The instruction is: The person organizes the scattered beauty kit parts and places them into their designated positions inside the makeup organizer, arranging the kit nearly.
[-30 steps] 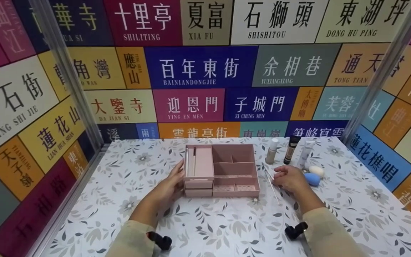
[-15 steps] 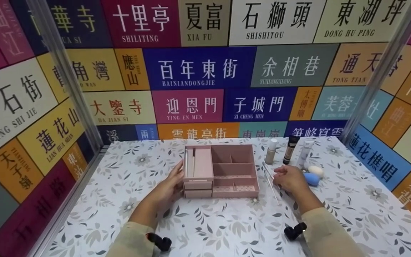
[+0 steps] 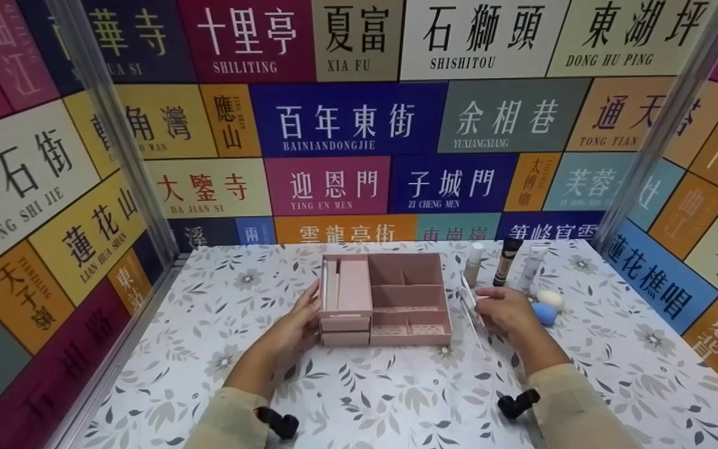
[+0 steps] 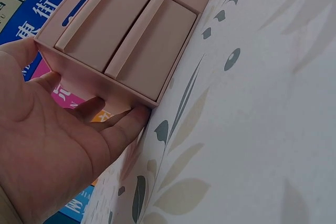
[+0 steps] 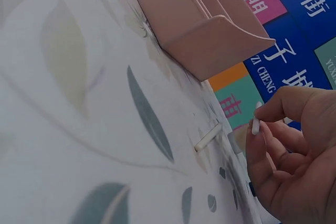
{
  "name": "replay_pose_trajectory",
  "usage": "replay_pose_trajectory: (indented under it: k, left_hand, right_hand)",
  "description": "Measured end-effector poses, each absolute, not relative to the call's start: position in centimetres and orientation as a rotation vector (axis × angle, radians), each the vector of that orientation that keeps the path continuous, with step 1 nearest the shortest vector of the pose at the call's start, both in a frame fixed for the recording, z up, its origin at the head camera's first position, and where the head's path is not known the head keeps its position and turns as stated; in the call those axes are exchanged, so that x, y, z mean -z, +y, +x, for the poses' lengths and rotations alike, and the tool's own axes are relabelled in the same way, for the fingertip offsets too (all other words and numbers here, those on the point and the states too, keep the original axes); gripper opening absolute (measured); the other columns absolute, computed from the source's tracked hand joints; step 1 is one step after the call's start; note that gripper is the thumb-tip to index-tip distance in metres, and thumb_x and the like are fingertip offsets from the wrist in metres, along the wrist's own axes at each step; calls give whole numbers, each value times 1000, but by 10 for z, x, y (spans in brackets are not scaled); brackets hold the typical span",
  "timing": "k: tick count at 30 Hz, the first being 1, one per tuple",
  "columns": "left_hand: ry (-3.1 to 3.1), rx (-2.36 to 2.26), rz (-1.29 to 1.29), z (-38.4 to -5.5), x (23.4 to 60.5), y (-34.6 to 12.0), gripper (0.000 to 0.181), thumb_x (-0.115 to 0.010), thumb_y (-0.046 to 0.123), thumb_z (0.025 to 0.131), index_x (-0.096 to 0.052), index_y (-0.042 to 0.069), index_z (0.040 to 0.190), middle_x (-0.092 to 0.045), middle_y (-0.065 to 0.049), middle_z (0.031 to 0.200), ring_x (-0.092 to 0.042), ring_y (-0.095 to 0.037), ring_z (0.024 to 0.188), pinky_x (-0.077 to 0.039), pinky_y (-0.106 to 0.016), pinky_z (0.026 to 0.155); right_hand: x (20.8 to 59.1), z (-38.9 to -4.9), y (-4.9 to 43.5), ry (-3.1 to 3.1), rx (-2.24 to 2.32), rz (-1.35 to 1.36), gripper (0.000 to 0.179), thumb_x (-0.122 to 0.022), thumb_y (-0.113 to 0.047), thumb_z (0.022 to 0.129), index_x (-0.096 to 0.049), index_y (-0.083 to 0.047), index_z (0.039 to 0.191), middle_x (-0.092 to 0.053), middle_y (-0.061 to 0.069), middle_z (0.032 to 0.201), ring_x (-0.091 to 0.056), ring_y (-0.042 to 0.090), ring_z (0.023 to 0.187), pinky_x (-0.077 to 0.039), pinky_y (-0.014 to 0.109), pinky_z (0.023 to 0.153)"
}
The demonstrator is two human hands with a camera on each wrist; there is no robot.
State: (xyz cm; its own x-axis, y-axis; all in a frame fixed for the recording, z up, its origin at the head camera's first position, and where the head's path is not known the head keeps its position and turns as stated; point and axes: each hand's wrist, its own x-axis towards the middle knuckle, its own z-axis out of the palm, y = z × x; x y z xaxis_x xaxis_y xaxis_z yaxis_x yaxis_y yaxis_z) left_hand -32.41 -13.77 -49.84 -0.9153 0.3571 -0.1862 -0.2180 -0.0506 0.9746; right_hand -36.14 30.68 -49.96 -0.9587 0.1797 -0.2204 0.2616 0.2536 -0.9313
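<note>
A pink desktop organizer (image 3: pixel 412 339) stands on the table, with compartments on its right and two drawers (image 4: pixel 149 45) at its lower left. My left hand (image 3: pixel 300 313) touches the organizer's left side with extended fingers. Two slim sticks lie in its upper-left tray; one is a brush (image 3: pixel 337 284) with a dark tip. Right of the organizer, my right hand (image 3: pixel 507 312) pinches a thin white stick (image 5: pixel 256 124) between thumb and forefinger, its end tilted up. Another slim white stick (image 5: pixel 209 137) lies on the table below it. What kind of sticks these are cannot be made out.
Behind my right hand stand a white-capped bottle (image 3: pixel 473 265), a black tube (image 3: pixel 506 262) and a pale tube (image 3: pixel 531 268). A blue makeup sponge (image 3: pixel 545 313) and a cream one (image 3: pixel 550 300) lie beside that hand. Walls with printed signs enclose the table.
My right hand has raised one white stick slightly off the table, between thumb and forefinger. The left hand and the organizer stay where they were.
</note>
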Motion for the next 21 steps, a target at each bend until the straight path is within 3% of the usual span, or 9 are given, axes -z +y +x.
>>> replay_pose_trajectory:
  k: [8, 15, 21]
  left_hand:
    - [1854, -2007, 135, -326, 499, -138, 63, -47, 51, 111, -19, 54, 167, -18, -5, 182, -23, -39, 167, -21, -58, 135]
    - [1847, -2016, 144, -325, 499, -138, 62, -46, 50, 112, -19, 54, 167, -18, -7, 181, -22, -39, 167, -21, -58, 135]
    - [1823, -2033, 162, -324, 500, -139, 62, -47, 48, 112, -19, 53, 168, -19, -7, 181, -22, -37, 167, -21, -58, 136]
  right_hand:
    - [492, -361, 303, 2357, 1875, 382, 59, -70, -11, 92, -59, -2, 150, -76, -5, 88, -68, 11, 73, -58, 26, 65]
    - [485, -357, 298, 2239, 1996, 311, 63, -65, -7, 96, -50, 0, 157, -77, -9, 91, -73, 9, 83, -64, 28, 79]
    - [475, -352, 290, 2183, 2049, 242, 64, -68, -11, 100, -45, 3, 158, -74, -7, 104, -72, 10, 91, -64, 29, 86]
